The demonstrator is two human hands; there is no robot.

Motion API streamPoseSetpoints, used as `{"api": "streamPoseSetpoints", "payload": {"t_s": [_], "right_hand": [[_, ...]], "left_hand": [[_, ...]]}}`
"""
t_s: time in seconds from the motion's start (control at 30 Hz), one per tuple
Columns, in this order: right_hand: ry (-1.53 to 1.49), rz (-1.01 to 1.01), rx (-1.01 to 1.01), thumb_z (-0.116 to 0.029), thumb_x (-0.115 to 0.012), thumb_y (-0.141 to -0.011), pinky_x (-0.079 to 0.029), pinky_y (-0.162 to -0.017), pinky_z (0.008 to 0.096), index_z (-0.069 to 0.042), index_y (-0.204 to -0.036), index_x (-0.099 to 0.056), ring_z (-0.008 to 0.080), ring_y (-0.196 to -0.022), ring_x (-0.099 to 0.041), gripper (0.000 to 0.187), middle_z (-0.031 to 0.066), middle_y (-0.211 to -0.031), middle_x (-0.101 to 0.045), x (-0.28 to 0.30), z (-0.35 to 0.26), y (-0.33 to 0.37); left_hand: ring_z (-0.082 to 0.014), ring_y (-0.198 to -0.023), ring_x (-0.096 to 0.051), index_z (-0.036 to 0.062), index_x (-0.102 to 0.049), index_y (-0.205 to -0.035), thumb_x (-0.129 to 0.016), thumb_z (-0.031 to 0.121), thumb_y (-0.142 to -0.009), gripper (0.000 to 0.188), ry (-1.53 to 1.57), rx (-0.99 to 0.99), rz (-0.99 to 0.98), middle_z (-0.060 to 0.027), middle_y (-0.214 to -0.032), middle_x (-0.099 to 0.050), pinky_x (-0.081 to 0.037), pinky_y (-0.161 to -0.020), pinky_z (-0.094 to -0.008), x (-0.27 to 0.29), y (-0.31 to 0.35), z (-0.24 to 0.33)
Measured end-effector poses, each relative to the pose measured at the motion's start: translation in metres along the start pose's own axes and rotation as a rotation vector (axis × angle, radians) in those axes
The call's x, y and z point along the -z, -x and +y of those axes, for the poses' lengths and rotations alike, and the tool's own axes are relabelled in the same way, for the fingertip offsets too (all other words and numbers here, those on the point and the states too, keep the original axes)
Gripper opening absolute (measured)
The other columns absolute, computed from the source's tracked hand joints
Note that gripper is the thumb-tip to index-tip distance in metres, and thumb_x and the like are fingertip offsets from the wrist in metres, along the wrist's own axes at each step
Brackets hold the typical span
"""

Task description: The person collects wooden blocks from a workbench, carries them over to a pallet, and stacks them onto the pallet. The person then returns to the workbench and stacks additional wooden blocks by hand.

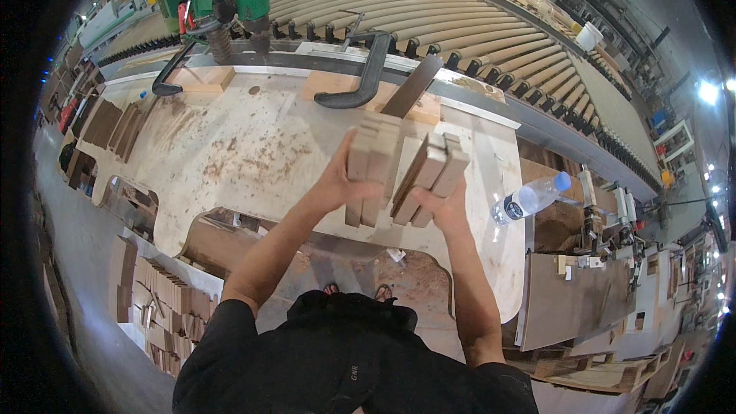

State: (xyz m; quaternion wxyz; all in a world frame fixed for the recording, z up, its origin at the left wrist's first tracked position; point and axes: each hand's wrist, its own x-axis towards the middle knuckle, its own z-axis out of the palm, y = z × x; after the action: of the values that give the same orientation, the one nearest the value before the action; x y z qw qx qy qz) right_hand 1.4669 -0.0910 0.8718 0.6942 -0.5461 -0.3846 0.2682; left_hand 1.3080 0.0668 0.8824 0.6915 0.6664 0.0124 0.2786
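My left hand [343, 179] is wrapped round a stack of pale wooden blocks [373, 157], held upright above the workbench. In my right hand [446, 203] is a second bundle of wooden blocks [431, 172], tilted a little, with a narrow gap between the two bundles. My thumbs lie across the near faces of the blocks; the other fingers are mostly hidden behind the wood. Just beyond the left bundle, a long flat wooden strip [414, 86] slants toward the bench's far edge. The lower ends of both bundles are over the bench top [291, 119].
Two black clamps [366, 80] [170, 77] hold wooden boards at the far edge. A green drilling machine [230, 0] stands at far left, before a roller conveyor [460, 23]. A plastic bottle [529, 199] lies at right. Wood pieces [165, 314] are stacked at lower left.
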Motion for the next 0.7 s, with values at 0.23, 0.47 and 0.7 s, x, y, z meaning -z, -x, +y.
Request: {"api": "streamPoseSetpoints", "payload": {"t_s": [0.23, 0.47, 0.7], "right_hand": [[-0.233, 0.134, -0.381, -0.009, -0.071, -0.069, -0.052, -0.072, 0.0337, 0.002, -0.110, -0.053, 0.0203, -0.080, -0.061, 0.046, 0.0086, -0.094, -0.061, 0.024, -0.008, -0.027], [-0.077, 0.130, -0.517, -0.011, -0.068, -0.071, -0.051, -0.063, 0.0340, 0.001, -0.099, -0.059, 0.0188, -0.073, -0.061, 0.032, 0.0074, -0.085, -0.061, 0.038, 0.010, -0.042], [-0.231, 0.074, -0.602, -0.010, -0.068, -0.073, -0.053, -0.063, 0.0333, 0.001, -0.097, -0.061, 0.0194, -0.071, -0.062, 0.027, 0.0077, -0.084, -0.063, 0.043, 0.014, -0.035]], "left_hand": [[-0.0207, -0.092, -0.063, -0.0008, -0.051, -0.120, -0.064, 0.024, -0.079, 0.049, 0.224, 0.505, 0.254, -0.0103, -0.104, -0.061, -0.052, -0.081, -0.0339, 0.027, -0.022, -0.001], [-0.0217, -0.083, -0.065, -0.0008, -0.055, -0.116, -0.063, 0.030, -0.080, 0.048, 0.324, 0.697, 0.201, -0.0112, -0.099, -0.065, -0.054, -0.074, -0.0340, 0.039, -0.033, -0.009], [-0.0213, -0.082, -0.066, 0.0011, -0.057, -0.115, -0.063, 0.030, -0.081, 0.045, 0.236, 0.694, 0.089, -0.0117, -0.099, -0.066, -0.054, -0.074, -0.0345, 0.050, -0.037, 0.011]]}}
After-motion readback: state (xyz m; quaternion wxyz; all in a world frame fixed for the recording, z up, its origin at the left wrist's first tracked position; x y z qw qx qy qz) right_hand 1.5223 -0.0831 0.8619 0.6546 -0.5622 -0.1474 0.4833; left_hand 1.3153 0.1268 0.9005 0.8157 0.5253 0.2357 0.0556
